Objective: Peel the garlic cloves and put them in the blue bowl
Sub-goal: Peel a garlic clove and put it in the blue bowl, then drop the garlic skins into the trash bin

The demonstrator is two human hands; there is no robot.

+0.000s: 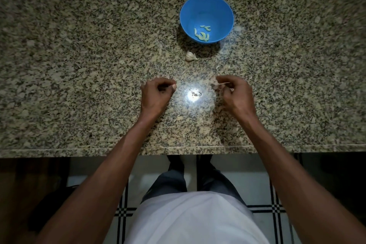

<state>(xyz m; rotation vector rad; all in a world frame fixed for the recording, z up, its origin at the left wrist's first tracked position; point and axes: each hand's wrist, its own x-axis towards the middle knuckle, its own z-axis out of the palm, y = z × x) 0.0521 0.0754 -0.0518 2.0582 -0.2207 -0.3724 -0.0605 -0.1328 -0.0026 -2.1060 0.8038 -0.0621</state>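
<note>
The blue bowl (224, 12) stands on the far middle of the granite counter and holds several peeled garlic cloves (203, 34). A partly broken garlic bulb (190, 56) lies just in front of the bowl. My left hand (156, 94) is curled, thumb against fingertips, pinching a small pale garlic clove (174, 85) that is mostly hidden. My right hand (236, 93) pinches a thin strip of garlic skin (222, 84) with a pinkish flake at its left end. The two hands hover apart above the counter.
Small scraps of skin (195, 93) lie in a bright light reflection between the hands. The granite counter (79, 65) stretches wide to both sides; its front edge (178, 147) runs below my forearms. My legs and a tiled floor show beneath.
</note>
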